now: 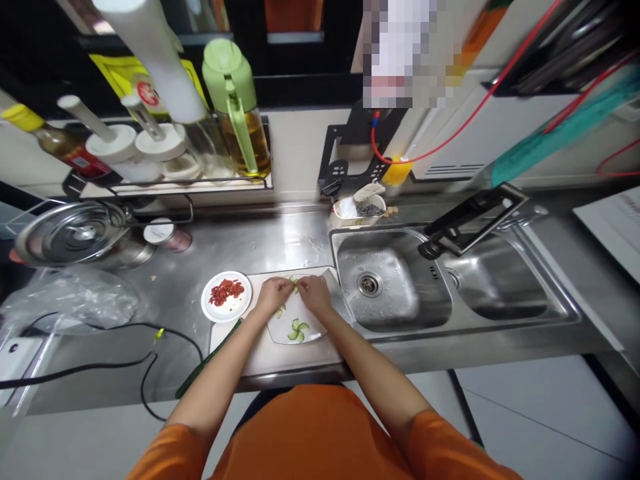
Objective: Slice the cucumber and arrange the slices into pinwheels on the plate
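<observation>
Left hand (274,295) and right hand (314,293) both narrow, fingertips pinching a small green slice (295,287) between them above the far part of a square plate (279,333); fanned slices (299,330) lie on it, nearer the body. Cutting board (285,360) reaches close to the counter's front edge, sink (405,293) just right, open steel counter (280,243) beyond the hands.

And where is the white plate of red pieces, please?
In the head view, the white plate sits left of the left hand, at the far left corner of the cutting board.
</observation>
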Motion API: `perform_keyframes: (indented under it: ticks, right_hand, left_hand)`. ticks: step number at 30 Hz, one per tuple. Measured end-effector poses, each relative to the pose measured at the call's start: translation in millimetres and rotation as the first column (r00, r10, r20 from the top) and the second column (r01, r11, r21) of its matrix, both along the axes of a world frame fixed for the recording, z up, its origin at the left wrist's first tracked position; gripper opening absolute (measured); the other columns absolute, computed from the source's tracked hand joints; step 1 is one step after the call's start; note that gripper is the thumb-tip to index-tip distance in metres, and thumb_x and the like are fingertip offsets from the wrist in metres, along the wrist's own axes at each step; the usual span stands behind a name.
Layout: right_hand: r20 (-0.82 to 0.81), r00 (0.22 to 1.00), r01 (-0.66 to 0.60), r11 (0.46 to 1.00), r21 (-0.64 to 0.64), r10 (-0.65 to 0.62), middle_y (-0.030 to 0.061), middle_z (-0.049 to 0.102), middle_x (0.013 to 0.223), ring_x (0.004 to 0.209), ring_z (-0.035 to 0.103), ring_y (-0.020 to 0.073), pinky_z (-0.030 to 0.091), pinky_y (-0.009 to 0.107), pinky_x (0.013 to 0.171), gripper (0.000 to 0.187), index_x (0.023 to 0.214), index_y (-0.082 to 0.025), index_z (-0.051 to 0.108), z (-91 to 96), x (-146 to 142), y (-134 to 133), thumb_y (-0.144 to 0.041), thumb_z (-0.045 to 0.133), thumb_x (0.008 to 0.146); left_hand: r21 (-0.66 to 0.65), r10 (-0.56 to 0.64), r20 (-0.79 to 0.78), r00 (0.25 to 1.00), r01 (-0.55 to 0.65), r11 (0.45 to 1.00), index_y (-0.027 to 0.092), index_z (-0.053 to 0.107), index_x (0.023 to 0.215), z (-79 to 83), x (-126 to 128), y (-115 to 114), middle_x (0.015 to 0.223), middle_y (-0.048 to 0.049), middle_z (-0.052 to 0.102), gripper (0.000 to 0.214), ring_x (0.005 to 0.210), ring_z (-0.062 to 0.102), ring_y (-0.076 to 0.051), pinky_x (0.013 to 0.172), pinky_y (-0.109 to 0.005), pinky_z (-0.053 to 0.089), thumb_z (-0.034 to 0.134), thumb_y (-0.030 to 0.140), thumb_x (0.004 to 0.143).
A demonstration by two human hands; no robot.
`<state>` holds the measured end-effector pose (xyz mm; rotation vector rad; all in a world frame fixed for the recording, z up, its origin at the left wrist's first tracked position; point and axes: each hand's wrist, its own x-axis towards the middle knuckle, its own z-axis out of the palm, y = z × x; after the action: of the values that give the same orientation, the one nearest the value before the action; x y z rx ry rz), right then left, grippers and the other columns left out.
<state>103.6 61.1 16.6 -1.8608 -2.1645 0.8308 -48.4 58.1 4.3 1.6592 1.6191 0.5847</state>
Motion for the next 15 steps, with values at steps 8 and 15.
perform_keyframes:
  ticks: [8, 15]
  right_hand:
    - [-0.056, 0.997, 0.053, 0.996, -0.078, -0.057, 0.0007, 0.071, 0.085, 0.084, 0.06, 0.0157, 0.031, 0.03, 0.088, 0.02, 0.083, -0.021, 0.07, 2.3, -3.9, 9.0, -0.017, 0.051, 0.081]
    - [-0.073, 0.997, 0.021, 0.996, -0.09, -0.028, 0.0018, 0.071, 0.092, 0.092, 0.06, 0.0165, 0.032, 0.029, 0.088, 0.022, 0.089, -0.021, 0.071, 0.3, -2.0, 8.0, -0.018, 0.05, 0.082]
  left_hand:
    - [0.004, 0.015, 0.015, 1.0, -0.015, 1.0, 0.021, 0.073, 0.08, -1.6, 0.4, 0.6, 0.081, -0.0011, 0.071, 0.016, 0.079, 0.063, -0.016, 0.076, -0.027, 0.047, 0.058, 0.024, 0.078]
    - [0.029, 0.009, 0.042, 0.999, -0.01, 1.0, 0.022, 0.073, 0.084, -5.7, -3.4, -0.6, 0.083, -0.0018, 0.071, 0.015, 0.082, 0.062, -0.016, 0.078, -0.027, 0.046, 0.059, 0.026, 0.078]
